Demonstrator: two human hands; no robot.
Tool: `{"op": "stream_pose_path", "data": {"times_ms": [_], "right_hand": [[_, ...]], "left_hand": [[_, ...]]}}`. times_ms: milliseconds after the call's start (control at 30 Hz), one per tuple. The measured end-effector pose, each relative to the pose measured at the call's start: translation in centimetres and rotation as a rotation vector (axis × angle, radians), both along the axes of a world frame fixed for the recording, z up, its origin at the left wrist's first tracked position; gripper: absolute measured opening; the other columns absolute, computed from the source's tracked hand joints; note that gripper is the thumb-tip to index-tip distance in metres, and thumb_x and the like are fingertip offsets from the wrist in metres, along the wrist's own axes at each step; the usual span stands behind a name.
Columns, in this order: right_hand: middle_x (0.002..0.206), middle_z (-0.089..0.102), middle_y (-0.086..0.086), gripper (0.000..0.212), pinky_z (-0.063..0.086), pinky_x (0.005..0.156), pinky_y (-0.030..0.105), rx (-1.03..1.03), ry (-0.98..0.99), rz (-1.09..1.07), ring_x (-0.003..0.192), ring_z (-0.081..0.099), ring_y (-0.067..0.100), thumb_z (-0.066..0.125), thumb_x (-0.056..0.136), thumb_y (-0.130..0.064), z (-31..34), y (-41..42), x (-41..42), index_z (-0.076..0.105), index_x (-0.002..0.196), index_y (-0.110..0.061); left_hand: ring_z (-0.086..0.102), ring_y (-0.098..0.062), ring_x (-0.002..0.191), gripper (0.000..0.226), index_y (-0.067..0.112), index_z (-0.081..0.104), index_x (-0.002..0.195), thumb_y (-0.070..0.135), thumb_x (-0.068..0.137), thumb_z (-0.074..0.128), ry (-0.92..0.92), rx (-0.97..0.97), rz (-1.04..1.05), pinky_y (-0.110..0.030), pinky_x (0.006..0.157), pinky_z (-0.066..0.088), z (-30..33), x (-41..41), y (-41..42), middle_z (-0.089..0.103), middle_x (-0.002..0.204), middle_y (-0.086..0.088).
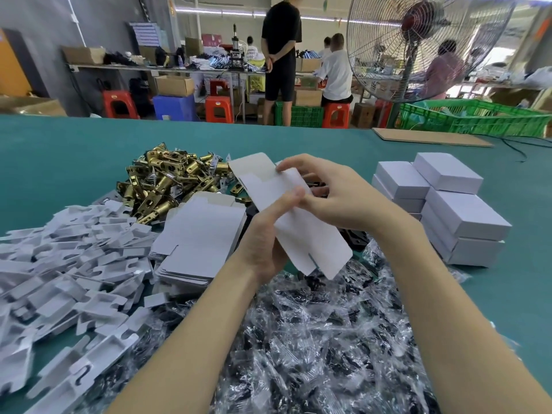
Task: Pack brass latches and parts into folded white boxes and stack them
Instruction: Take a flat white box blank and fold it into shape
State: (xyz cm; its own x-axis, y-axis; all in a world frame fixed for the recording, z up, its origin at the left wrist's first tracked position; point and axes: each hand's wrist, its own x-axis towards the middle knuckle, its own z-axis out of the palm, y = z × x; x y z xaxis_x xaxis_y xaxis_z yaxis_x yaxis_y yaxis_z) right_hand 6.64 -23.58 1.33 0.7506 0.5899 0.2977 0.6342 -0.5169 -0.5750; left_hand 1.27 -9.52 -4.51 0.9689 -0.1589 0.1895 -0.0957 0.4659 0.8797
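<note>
Both hands are up over the table, the left hand (268, 231) and right hand (337, 195) pinching a flat white box blank (286, 216) by its edges, so folding looks underway, and next it needs squaring open for a latch from the brass pile (167, 180).

Bare green table (59, 162) far left; brass latches (167, 180) and stacked boxes (460, 210) flank the centre.

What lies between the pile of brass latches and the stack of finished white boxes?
In the head view, both hands, left and right, hold a flat box blank between the latches and the stack.
</note>
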Motion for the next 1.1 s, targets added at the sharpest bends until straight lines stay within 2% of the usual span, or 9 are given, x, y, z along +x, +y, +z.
{"op": "stream_pose_path", "data": {"times_ms": [100, 200, 333, 433, 600, 667, 767, 900, 1100], "right_hand": [[0.112, 0.063, -0.007, 0.021, 0.055, 0.089, 0.04, 0.034, -0.02, -0.02, 0.098, 0.062, 0.015, 0.065, 0.095, -0.045, 0.5, -0.2, -0.4, 0.06, 0.113, -0.036], [0.091, 0.061, 0.004, 0.026, 0.051, 0.063, 0.04, 0.117, -0.058, 0.0, 0.069, 0.054, 0.022, 0.071, 0.091, -0.048, 1.3, -0.8, -0.7, 0.056, 0.095, -0.027], [0.08, 0.049, 0.007, 0.047, 0.043, 0.063, 0.038, 0.224, 0.057, 0.123, 0.069, 0.046, 0.024, 0.079, 0.084, -0.046, 2.1, -1.2, -1.2, 0.046, 0.084, -0.012], [0.075, 0.042, 0.005, 0.052, 0.039, 0.059, 0.023, 0.304, 0.138, 0.187, 0.064, 0.041, 0.013, 0.085, 0.079, -0.038, 2.4, -1.4, -1.4, 0.041, 0.079, -0.01], [0.065, 0.04, -0.012, 0.046, 0.033, 0.054, 0.015, 0.278, 0.155, 0.22, 0.057, 0.035, 0.005, 0.083, 0.085, -0.022, 2.6, -2.0, -1.3, 0.039, 0.077, -0.016], [0.07, 0.052, -0.003, 0.044, 0.041, 0.058, 0.022, 0.284, 0.151, 0.226, 0.063, 0.049, 0.011, 0.083, 0.082, -0.027, 2.6, -1.9, -1.3, 0.04, 0.078, -0.017], [0.109, 0.065, 0.032, 0.052, 0.054, 0.076, 0.056, 0.278, 0.125, 0.197, 0.106, 0.066, 0.042, 0.087, 0.07, -0.04, 2.6, -1.2, -1.5, 0.042, 0.087, -0.019], [0.09, 0.06, 0.015, 0.054, 0.04, 0.06, 0.028, 0.355, 0.157, 0.187, 0.067, 0.047, 0.015, 0.087, 0.07, -0.038, 2.1, -1.2, -1.1, 0.04, 0.092, -0.02], [0.086, 0.067, 0.003, 0.052, 0.044, 0.061, 0.037, 0.438, 0.231, 0.228, 0.071, 0.053, 0.02, 0.087, 0.074, -0.03, 1.9, -1.5, -1.0, 0.039, 0.091, -0.019]], "left_hand": [[0.072, -0.016, 0.098, 0.026, 0.033, 0.079, 0.106, 0.042, 0.083, 0.069, -0.021, 0.056, -0.038, -0.033, 0.084, 0.058, -0.1, -0.1, -0.2, 0.076, 0.106, 0.0], [0.073, -0.013, 0.094, 0.028, 0.034, 0.079, 0.103, 0.042, 0.076, 0.076, -0.026, 0.122, -0.074, -0.027, 0.078, 0.059, -0.1, -0.2, -0.3, 0.077, 0.099, 0.002], [0.071, -0.01, 0.094, 0.055, 0.038, 0.074, 0.111, 0.051, 0.06, 0.091, -0.072, 0.232, -0.078, -0.025, 0.076, 0.057, 0.6, -0.2, -0.4, 0.076, 0.098, 0.005], [0.068, -0.008, 0.094, 0.042, 0.045, 0.074, 0.11, 0.044, 0.069, 0.083, -0.138, 0.301, -0.033, -0.024, 0.078, 0.055, 1.5, -0.1, -0.2, 0.074, 0.099, 0.009], [0.069, -0.019, 0.108, 0.063, 0.006, 0.058, 0.135, 0.017, 0.079, 0.086, -0.243, 0.468, 0.092, -0.026, 0.08, 0.055, 2.3, 0.4, -0.2, 0.071, 0.122, -0.008], [0.068, -0.028, 0.112, 0.07, -0.002, 0.051, 0.134, 0.012, 0.076, 0.086, -0.241, 0.493, 0.161, -0.04, 0.087, 0.059, 2.4, 0.6, -0.3, 0.07, 0.123, -0.014], [0.069, -0.032, 0.11, 0.073, -0.005, 0.048, 0.127, 0.015, 0.071, 0.09, -0.256, 0.537, 0.241, -0.053, 0.09, 0.058, 2.8, 0.9, -0.5, 0.068, 0.116, -0.021], [0.071, -0.023, 0.106, 0.083, 0.007, 0.053, 0.126, 0.032, 0.058, 0.094, -0.237, 0.556, 0.339, -0.052, 0.09, 0.059, 2.9, 0.9, -0.5, 0.071, 0.116, -0.008], [0.073, -0.017, 0.1, 0.086, 0.016, 0.051, 0.12, 0.045, 0.05, 0.093, -0.183, 0.587, 0.386, -0.049, 0.087, 0.06, 2.8, 1.1, -0.6, 0.072, 0.111, -0.003]]}}
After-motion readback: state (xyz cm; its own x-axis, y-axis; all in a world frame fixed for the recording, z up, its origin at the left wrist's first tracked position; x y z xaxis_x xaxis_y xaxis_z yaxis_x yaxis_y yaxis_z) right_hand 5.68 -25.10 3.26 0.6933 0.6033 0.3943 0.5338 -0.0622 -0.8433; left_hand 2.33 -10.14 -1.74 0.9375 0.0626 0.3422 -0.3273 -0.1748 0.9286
